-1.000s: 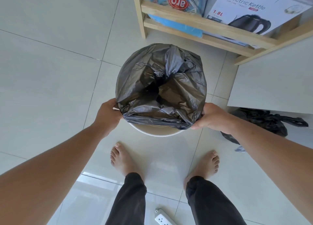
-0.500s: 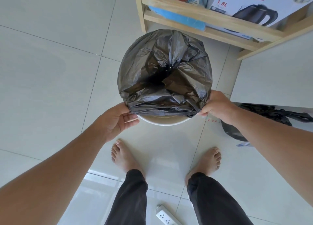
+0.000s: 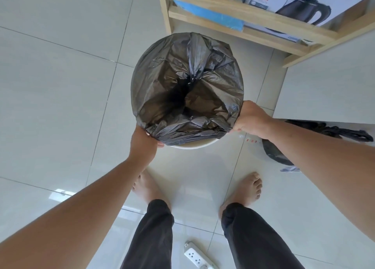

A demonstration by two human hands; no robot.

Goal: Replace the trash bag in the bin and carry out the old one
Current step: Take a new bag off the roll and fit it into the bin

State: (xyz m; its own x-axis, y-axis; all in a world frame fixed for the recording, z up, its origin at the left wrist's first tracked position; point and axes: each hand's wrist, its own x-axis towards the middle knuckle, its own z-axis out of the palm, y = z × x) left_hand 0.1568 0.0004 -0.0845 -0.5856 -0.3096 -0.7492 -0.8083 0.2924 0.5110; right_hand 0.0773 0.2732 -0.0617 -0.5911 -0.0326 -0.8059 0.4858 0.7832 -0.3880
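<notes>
Glossy pale floor tiles (image 3: pixel 60 106) beneath lined bin (image 3: pixel 188 146), both hands' fingers (image 3: pixel 236 129) clenched on black bag (image 3: pixel 182 82).

Both hands, L (image 3: pixel 143 142) & R (image 3: pixel 250 119), grip black bag (image 3: pixel 182 82) edge over bin (image 3: pixel 186 146) rim.

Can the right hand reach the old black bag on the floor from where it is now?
Probably yes: the old bag lies on the floor just beside and below the right hand, with nothing between them. But that hand now grips the new bag, so it must release first.
</notes>
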